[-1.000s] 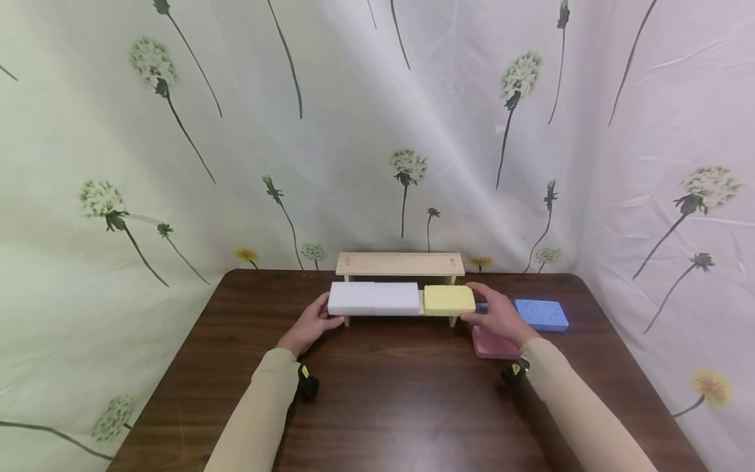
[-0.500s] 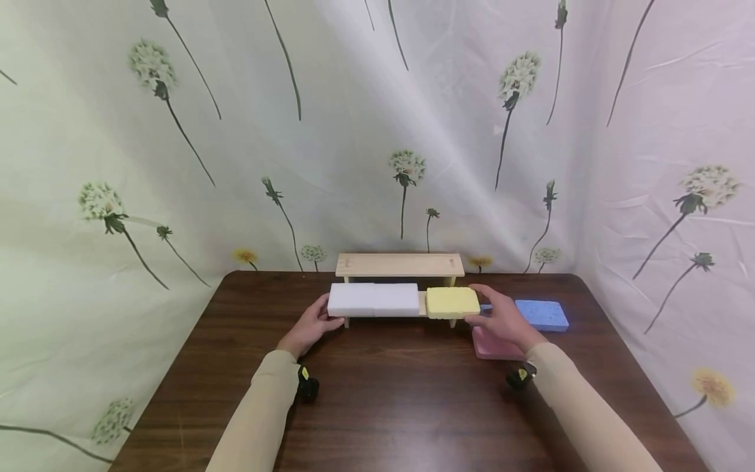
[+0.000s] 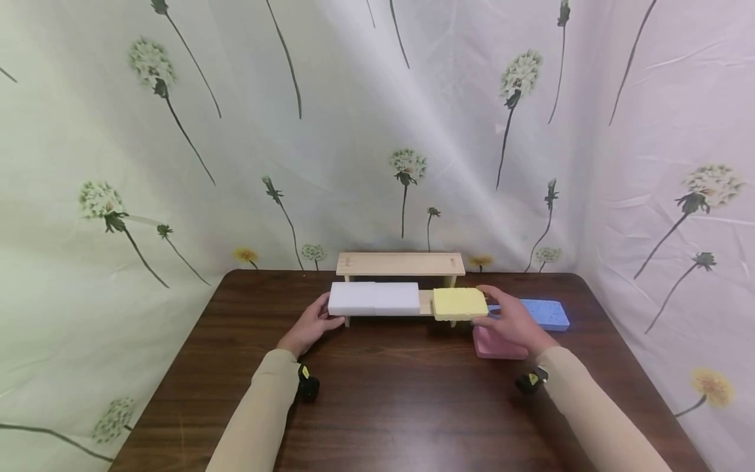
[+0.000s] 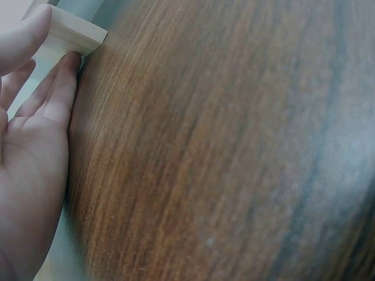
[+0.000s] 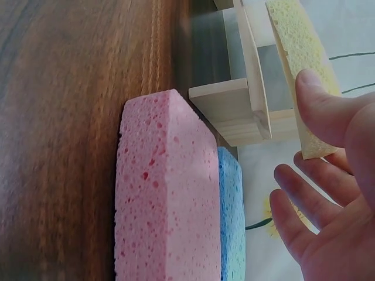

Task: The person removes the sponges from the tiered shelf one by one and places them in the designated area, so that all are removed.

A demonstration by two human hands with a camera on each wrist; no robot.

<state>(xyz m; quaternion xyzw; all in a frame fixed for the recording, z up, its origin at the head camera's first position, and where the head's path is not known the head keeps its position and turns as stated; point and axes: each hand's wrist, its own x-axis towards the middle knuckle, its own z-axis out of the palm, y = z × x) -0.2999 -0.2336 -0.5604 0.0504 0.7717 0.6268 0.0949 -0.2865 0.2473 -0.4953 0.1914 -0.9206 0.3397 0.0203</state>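
Note:
My left hand [image 3: 310,325] holds the left end of the low wooden shelf [image 3: 426,301], thumb in front and fingers behind. Its thumb and fingers meet the wooden edge [image 4: 82,32] in the left wrist view. Two white sponges [image 3: 374,299] lie end to end on this shelf, beside that hand. My right hand [image 3: 512,320] pinches a yellow sponge [image 3: 460,303] at its right end. The right wrist view shows the thumb on one face of the yellow sponge [image 5: 302,50], which is lifted off the board and tilted. A strip of bare shelf separates yellow from white.
Behind stands a higher wooden shelf [image 3: 401,263], against the floral curtain [image 3: 354,164]. A pink sponge [image 3: 498,344] and a blue sponge [image 3: 545,314] lie on the dark wooden table [image 3: 401,406] near my right hand, the blue one farther back.
My right hand has moved to the right with the yellow sponge, widening the gap to the white sponges. The left hand and the white sponges have stayed put.

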